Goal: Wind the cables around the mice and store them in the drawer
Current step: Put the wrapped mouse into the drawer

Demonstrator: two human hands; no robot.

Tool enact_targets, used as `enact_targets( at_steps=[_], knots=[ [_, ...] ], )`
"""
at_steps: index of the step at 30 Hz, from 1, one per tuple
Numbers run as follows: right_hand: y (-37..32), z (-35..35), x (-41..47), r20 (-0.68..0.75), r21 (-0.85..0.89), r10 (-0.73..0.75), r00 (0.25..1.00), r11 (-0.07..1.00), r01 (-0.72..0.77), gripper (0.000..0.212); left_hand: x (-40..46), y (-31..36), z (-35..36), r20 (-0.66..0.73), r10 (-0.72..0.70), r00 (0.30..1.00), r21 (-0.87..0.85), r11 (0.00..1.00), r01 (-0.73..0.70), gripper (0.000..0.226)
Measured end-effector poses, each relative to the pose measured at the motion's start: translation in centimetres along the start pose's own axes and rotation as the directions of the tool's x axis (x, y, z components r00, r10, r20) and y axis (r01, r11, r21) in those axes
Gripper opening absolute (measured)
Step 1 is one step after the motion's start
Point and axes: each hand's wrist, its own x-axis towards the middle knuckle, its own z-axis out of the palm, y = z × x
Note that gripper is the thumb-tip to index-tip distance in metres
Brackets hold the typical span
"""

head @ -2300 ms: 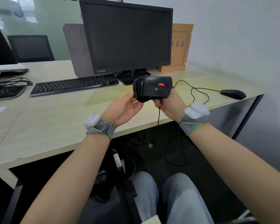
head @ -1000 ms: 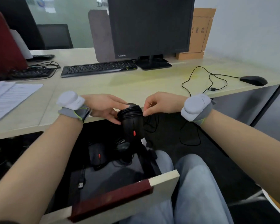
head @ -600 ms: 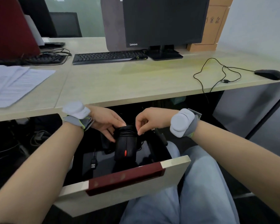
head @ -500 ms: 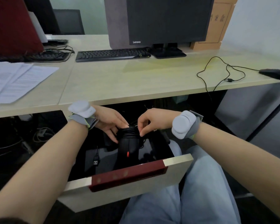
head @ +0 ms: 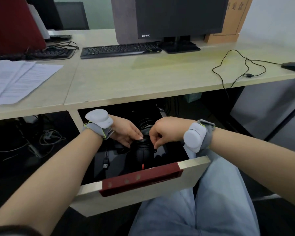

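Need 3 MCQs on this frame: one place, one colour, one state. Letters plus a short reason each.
1. Where is the black cable-wound mouse?
A. on the desktop
B. over the open drawer
C. on the lap

2. What colour is the drawer front's handle strip?
A. dark red
B. blue
C. white

3. How does the other black mouse's cable on the light wooden desk lie?
A. wound round that mouse
B. in loose loops
C. plugged into the monitor

Key: 1 B, both the left hand and right hand hold it above the drawer's inside. 2 A, the strip is dark red against the pale front. 3 B, it sprawls unwound, its plug lying free.
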Motion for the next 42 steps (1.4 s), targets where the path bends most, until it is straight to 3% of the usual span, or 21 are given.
enact_targets(
  at_steps=[5, 8, 14, 18, 23, 26, 29, 42],
  knots=[
    [-0.6, 0.5, 0.5, 0.047, -0.024, 0.045, 0.998, 0.999, -0.044, 0.014, 0.1, -0.1, 0.1, -0.043, -0.022, 0.999, -0.008, 1.0, 0.022, 0.022],
    [-1.1, 0.7, 0.6, 0.062, -0.075, 0.079, 0.995, 0.994, -0.074, 0.016, 0.1, 0.2, 0.3, -0.062, -0.049, 0.997, 0.056, 0.997, 0.053, 0.03],
    [-2.7, 0.5, 0.8, 0.09, -0.203, 0.159, 0.983, 0.969, -0.138, 0.02, 0.0, 1.5, 0.0, -0.159, -0.087, 0.983, 0.238, 0.963, 0.123, 0.024],
    [-3.6, 0.8, 0.9, 0.238, -0.112, 0.242, 0.941, 0.969, -0.221, 0.033, 0.0, 2.1, 0.2, -0.185, -0.066, 0.981, 0.356, 0.926, 0.129, 0.026],
    [-3.9, 0.6, 0.3, 0.259, -0.122, 0.204, 0.944, 0.977, -0.177, 0.031, -0.1, 1.7, 0.5, -0.126, -0.097, 0.987, 0.188, 0.975, 0.12, 0.034],
    [-4.0, 0.3, -0.3, 0.288, -0.132, 0.149, 0.946, 0.985, -0.115, 0.019, -0.2, 1.6, 0.3, -0.104, -0.115, 0.988, 0.225, 0.965, 0.136, 0.029],
    [-3.8, 0.0, -0.8, 0.289, -0.109, 0.121, 0.95, 0.99, -0.093, 0.024, -0.4, 1.8, 0.1, -0.104, -0.133, 0.986, 0.292, 0.943, 0.158, 0.02],
    [-3.7, -0.5, -1.5, 0.411, 0.05, 0.045, 0.911, 0.996, -0.072, 0.004, -0.1, 1.8, 0.1, -0.076, -0.151, 0.986, 0.287, 0.943, 0.167, 0.008]
  ],
)
